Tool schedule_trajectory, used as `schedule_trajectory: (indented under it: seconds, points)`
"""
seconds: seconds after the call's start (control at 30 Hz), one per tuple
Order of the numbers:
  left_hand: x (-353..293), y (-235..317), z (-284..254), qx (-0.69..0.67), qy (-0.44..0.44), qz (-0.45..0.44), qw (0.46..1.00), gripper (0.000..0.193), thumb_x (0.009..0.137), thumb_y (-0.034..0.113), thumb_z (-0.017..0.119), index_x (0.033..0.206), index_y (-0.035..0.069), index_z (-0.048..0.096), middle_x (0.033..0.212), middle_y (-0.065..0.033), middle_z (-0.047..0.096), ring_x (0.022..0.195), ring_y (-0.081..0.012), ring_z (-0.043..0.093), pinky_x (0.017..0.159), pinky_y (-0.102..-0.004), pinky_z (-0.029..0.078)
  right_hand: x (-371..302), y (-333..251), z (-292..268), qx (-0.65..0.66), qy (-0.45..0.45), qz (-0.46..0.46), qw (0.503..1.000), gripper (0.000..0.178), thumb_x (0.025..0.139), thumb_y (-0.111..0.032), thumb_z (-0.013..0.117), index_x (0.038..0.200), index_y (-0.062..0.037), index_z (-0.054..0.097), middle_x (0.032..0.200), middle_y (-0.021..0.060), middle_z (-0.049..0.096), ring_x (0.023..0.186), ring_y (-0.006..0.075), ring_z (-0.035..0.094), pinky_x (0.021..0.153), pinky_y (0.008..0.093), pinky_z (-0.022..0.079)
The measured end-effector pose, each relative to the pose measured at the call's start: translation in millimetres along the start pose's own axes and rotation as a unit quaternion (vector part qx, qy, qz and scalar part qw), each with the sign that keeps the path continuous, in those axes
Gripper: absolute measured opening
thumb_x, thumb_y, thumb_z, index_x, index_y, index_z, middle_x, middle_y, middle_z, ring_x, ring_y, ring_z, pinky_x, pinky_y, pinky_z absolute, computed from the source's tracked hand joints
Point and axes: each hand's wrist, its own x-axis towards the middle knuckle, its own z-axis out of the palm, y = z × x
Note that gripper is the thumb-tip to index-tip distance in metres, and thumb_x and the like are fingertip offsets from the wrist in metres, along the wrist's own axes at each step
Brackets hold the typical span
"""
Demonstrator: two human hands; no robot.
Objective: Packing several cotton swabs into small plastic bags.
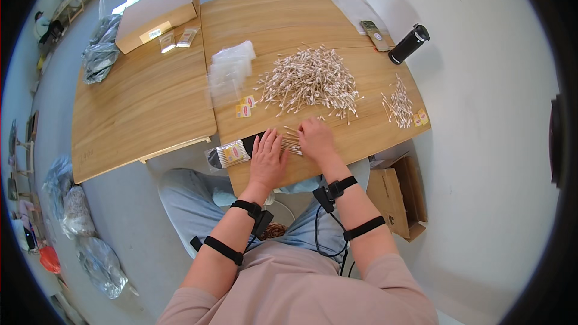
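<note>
We see small yellow-and-white cards with red marks, their print too small to make out: 2 cards (pixel 243 111) at 11 o'clock from our left hand (pixel 268 156), 2 more beside the small heap (pixel 398 106) at 2 o'clock from our right hand (pixel 316 138). A similar label shows on the packet (pixel 224 156) at 9 o'clock. Loose cotton swabs (pixel 291 144) lie between our hands, at 3 o'clock from the left fingertips, just beside the right ones. Our left fingers are extended; our right fingers curl, whether gripping we cannot tell.
</note>
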Motion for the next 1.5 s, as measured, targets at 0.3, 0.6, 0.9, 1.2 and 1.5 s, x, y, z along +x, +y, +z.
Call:
schedule_trajectory:
  seconds: [0.3,0.6,0.9,1.2,1.5]
  points:
    - [1.7,5.8,-0.9,0.037,0.005,0.013,0.999,0.051,0.093,0.032,0.058,0.138,0.010,0.049,0.150,-0.0156,0.038,0.141,-0.0304,0.032,0.116,-0.0479,0.024,-4.3,25.3,-12.9,0.107,0.053,0.109,0.987,0.017,0.081,-0.007,0.061,0.096,-0.0123,0.068,0.099,0.0093,0.061,0.092,0.0317,0.062,0.076,0.0427,0.051]
    - [-0.6,0.3,0.6,0.015,0.017,0.017,1.000,0.046,0.092,0.030,0.060,0.132,0.007,0.054,0.147,-0.0157,0.041,0.141,-0.0300,0.034,0.116,-0.0478,0.025,-5.3,42.0,-27.0,0.082,0.037,-0.023,0.996,0.013,0.075,-0.004,0.067,0.087,-0.0085,0.066,0.097,0.0103,0.059,0.095,0.0320,0.057,0.082,0.0427,0.048]
    - [-0.3,2.1,-4.9,-0.024,0.021,0.014,0.999,0.038,0.091,0.023,0.061,0.123,0.003,0.058,0.141,-0.0164,0.047,0.136,-0.0315,0.040,0.114,-0.0447,0.030,-14.4,15.7,-2.2,0.055,0.065,0.007,0.996,0.012,0.077,-0.012,0.071,0.080,-0.0065,0.061,0.087,0.0111,0.059,0.087,0.0309,0.059,0.074,0.0422,0.049]
    - [8.1,-2.7,-10.6,-0.345,0.073,-0.114,0.929,0.035,0.100,0.019,0.048,0.128,-0.002,0.053,0.144,-0.0185,0.045,0.134,-0.0330,0.042,0.113,-0.0361,0.031,-35.5,-8.6,12.0,0.325,0.108,0.170,0.924,0.022,0.098,-0.019,0.054,0.107,-0.0016,0.064,0.097,0.0100,0.064,0.090,0.0205,0.062,0.080,0.0338,0.049]
    - [24.2,-7.1,11.4,-0.544,0.055,-0.154,0.823,0.046,0.106,0.027,0.036,0.142,-0.002,0.042,0.146,-0.0154,0.046,0.138,-0.0241,0.039,0.115,-0.0324,0.027,-45.7,-23.6,50.6,0.487,0.173,0.154,0.842,0.039,0.107,-0.026,0.035,0.133,0.0011,0.047,0.132,0.0117,0.052,0.127,0.0217,0.047,0.108,0.0312,0.035]
